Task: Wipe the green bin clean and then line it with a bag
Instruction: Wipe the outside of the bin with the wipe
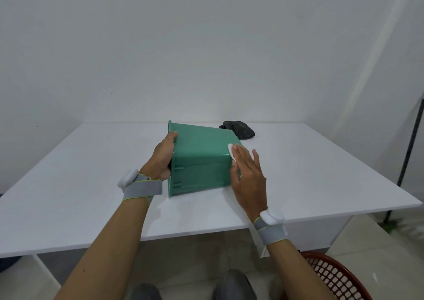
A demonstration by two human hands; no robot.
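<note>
The green bin [202,153] lies on its side on the white table [80,185], its open mouth facing left and its base facing right. My left hand [164,157] grips the rim at the mouth, fingers reaching inside. My right hand [249,176] lies flat against the base end, pressing a small white wipe [231,152] against the bin's upper right corner. A crumpled black bag [241,129] lies on the table just behind the bin's right end.
A red mesh basket [335,276] stands on the floor at the lower right, below the table's front edge. A dark pole [410,143] rises beside the table's right side. A white wall runs behind the table.
</note>
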